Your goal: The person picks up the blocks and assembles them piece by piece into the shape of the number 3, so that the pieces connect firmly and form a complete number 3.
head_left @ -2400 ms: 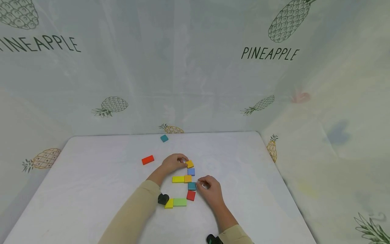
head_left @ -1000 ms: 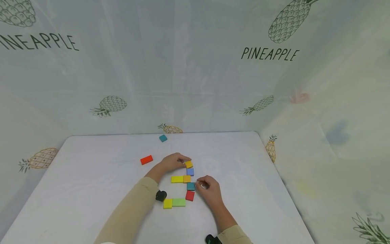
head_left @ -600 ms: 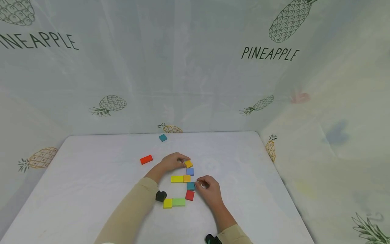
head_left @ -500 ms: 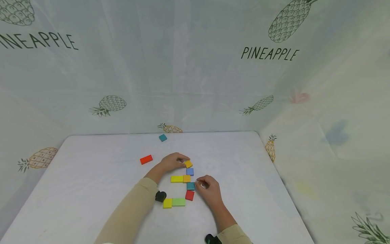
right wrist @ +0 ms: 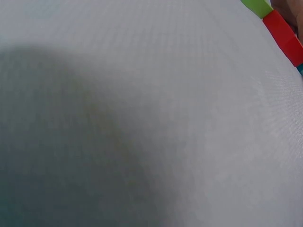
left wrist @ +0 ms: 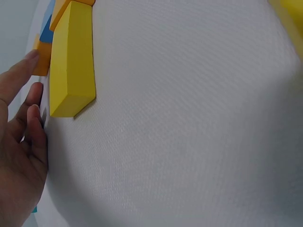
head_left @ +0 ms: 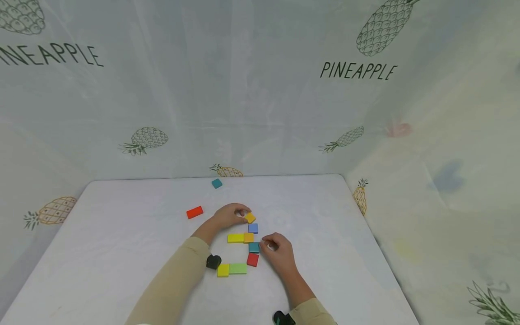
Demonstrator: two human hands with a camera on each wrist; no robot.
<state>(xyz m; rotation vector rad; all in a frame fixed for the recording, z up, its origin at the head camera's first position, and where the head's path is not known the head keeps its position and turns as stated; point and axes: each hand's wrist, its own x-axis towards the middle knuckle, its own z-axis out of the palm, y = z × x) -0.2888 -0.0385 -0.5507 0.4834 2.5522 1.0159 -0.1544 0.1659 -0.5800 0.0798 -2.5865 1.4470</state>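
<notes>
My left hand (head_left: 229,216) pinches an orange-yellow block (head_left: 250,218) at the far end of a column of small blocks. Nearer in the column come a blue block (head_left: 253,229), an orange one (head_left: 248,238) with a long yellow block (head_left: 235,238) at its left, a teal block (head_left: 253,247) and a red block (head_left: 253,259). My right hand (head_left: 280,253), fingers loosely bent, has its fingertips right at the teal block's right edge. In the left wrist view, a fingertip lies against the orange-yellow block beyond the long yellow block (left wrist: 71,61).
A green block (head_left: 238,269) and a yellow block (head_left: 223,270) lie end to end at the near left. Farther off on the white table (head_left: 317,212) are a loose red block (head_left: 195,212) and a teal block (head_left: 217,183). A pineapple-print sheet (head_left: 260,90) hangs behind.
The orange-yellow block in my left hand has turned slightly and shifted a little left, off the line of the blue block. My right hand has stayed by the teal block.
</notes>
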